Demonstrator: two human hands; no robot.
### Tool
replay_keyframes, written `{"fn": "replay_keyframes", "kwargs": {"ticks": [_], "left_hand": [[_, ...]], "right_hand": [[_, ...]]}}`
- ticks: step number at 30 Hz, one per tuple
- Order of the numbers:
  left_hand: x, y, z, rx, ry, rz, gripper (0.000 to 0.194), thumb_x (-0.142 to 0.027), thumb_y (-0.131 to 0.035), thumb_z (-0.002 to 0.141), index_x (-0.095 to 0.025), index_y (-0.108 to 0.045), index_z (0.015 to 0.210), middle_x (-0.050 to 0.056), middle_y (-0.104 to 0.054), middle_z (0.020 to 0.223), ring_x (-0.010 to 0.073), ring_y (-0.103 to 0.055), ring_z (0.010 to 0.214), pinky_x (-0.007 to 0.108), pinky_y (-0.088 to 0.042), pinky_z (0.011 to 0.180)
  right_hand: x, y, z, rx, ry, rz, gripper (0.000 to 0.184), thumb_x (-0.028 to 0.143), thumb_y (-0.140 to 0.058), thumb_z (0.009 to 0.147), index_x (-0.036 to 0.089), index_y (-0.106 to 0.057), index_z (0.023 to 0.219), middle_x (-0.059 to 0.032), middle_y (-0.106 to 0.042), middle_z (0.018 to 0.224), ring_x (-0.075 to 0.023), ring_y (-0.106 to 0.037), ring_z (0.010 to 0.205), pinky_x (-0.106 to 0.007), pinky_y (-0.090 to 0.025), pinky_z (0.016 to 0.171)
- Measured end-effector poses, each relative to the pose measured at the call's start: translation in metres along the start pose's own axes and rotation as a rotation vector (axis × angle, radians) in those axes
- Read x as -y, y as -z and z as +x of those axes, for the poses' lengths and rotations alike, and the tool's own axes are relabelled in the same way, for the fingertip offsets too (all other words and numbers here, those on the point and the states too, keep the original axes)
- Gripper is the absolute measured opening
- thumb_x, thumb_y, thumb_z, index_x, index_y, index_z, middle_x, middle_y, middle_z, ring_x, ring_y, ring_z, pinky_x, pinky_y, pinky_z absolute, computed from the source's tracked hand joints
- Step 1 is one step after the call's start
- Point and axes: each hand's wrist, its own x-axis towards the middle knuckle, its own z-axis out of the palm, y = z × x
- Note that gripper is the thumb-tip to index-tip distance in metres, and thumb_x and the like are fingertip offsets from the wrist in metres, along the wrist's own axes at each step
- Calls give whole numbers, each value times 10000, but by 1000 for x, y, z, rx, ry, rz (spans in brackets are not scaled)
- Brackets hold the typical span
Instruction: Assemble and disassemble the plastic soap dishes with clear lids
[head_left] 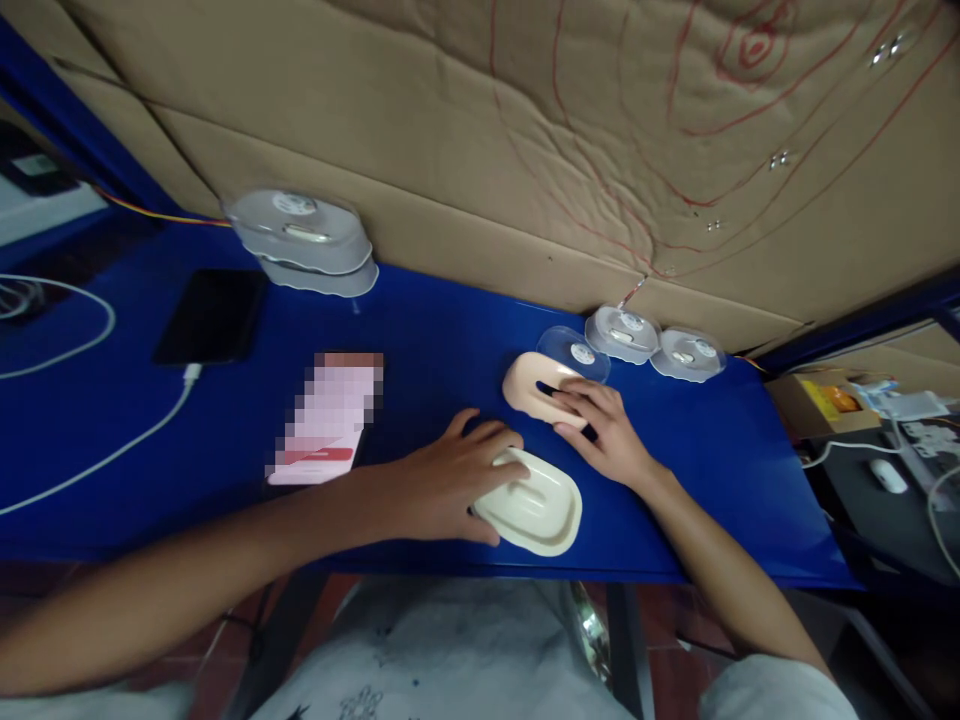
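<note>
My left hand (476,478) is curved around the left end of a cream oval tray (538,508), its thumb at the near edge and its fingers over the far rim. The tray lies on the blue table close to the front edge, with a raised bar in its middle. Just beyond it is a peach oval cover (529,390) with a dark slot in its top. My right hand (609,428) grips the right end of that cover, fingers on top and thumb on the near side. A clear oval lid (570,350) with a round sticker lies directly behind the cover.
Two clear-lidded oval boxes (622,333) (687,355) stand against the cardboard wall (420,170). Stacked grey oval containers (307,240) are at back left. A lit phone (330,420) and a dark phone (214,315) on a white cable (142,445) lie left.
</note>
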Motion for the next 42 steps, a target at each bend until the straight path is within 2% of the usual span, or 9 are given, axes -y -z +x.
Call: {"fn": "replay_keyframes", "kwargs": {"ticks": [5, 9, 15, 21, 24, 27, 31, 36, 42], "left_hand": [[-7, -9, 1, -125, -71, -17, 583, -387, -977, 681, -267, -701, 1181, 149, -504, 1583, 429, -445, 1458, 609, -232, 1230], [-5, 0, 6, -246, -104, -11, 641, -497, -925, 745, -268, -663, 1283, 149, -460, 1630, 436, -419, 1483, 634, -159, 1254], [-3, 24, 6, -488, 250, -241, 388, -532, -491, 1045, -232, -594, 1268, 110, -640, 1287, 286, -628, 1192, 438, -473, 1039], [-11, 15, 6, -278, 428, -67, 424, -641, -586, 959, -234, -590, 843, 25, -648, 786, 229, -630, 759, 369, -483, 780], [-19, 3, 5, -181, 376, 6, 579, -720, -741, 812, -226, -641, 1097, 91, -705, 1027, 319, -666, 940, 426, -495, 844], [-22, -4, 5, -77, 348, 50, 831, -606, -907, 667, -194, -601, 1320, 167, -653, 1282, 429, -622, 1144, 523, -480, 951], [-14, -1, 8, -76, 394, 6, 783, -432, -904, 709, -168, -568, 1366, 196, -601, 1378, 447, -583, 1230, 579, -451, 1031], [13, 7, 12, -282, 394, -322, 772, -394, -858, 755, -196, -493, 1406, 186, -572, 1433, 421, -546, 1325, 576, -441, 1098], [22, 5, 17, -375, 419, -1136, 981, -231, -886, 658, -262, -376, 1495, 119, -562, 1510, 338, -537, 1393, 495, -461, 1118]], "right_hand": [[7, -1, -3, 85, 74, -111, 538, 457, -547, 1064, 328, -450, 1578, -112, -576, 1527, -332, -496, 1457, -617, -252, 1231], [18, 12, -6, 22, 185, -31, 544, 547, -477, 1072, 305, -474, 1558, -126, -619, 1457, -330, -558, 1384, -571, -383, 1160], [42, 15, -6, 202, 306, -36, 643, 650, -613, 979, 265, -551, 1491, -129, -665, 1420, -338, -605, 1332, -535, -481, 1084], [28, 4, -4, 137, 113, -134, 437, 353, -547, 1080, 269, -543, 1508, -97, -703, 1386, -303, -630, 1306, -506, -498, 1053], [20, 3, -3, 90, 68, -152, 366, 340, -560, 1076, 263, -624, 1428, -92, -746, 1308, -310, -650, 1272, -498, -512, 1003], [20, 6, -2, 24, 36, -133, 331, 315, -565, 1075, 270, -655, 1390, -77, -753, 1306, -303, -665, 1251, -486, -520, 961], [27, 13, -3, -160, -85, 17, 282, 318, -565, 1068, 304, -695, 1318, -66, -777, 1204, -283, -720, 1099, -473, -557, 889], [35, 8, -7, -202, -22, 159, 268, 272, -605, 1044, 316, -694, 1293, -53, -775, 1131, -260, -727, 1037, -449, -566, 884], [36, -3, -4, -73, 193, 69, 423, 191, -625, 1033, 299, -595, 1441, -63, -766, 1247, -259, -694, 1189, -469, -505, 1006]]}}
